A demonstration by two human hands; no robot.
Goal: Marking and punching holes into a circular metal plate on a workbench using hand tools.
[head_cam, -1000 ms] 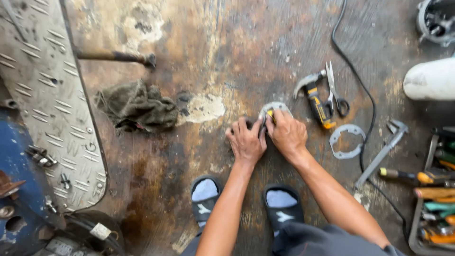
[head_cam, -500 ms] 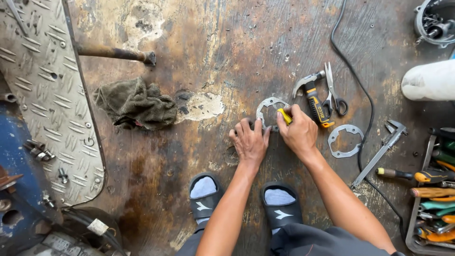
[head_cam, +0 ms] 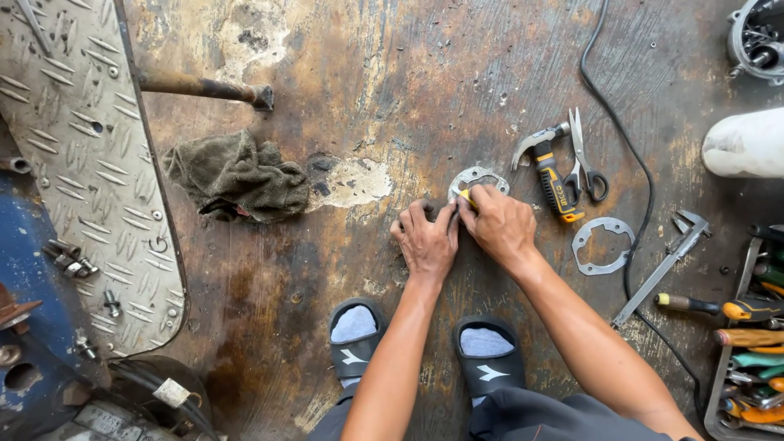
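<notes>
Just left of the hammer (head_cam: pixel 549 167), the left hand (head_cam: pixel 426 242) is pressing flat beside the ring-shaped gasket (head_cam: pixel 478 181) while the right hand (head_cam: pixel 500 224) is pinching a small yellow-handled tool (head_cam: pixel 465 197) at its edge; steady downward pressure probably serves best.

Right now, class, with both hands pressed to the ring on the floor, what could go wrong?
The left hand sits close to the yellow tool in the right hand; a slip could cut fingers. The thin gasket might tear or shift. The cable nearby could snag an arm.
</notes>
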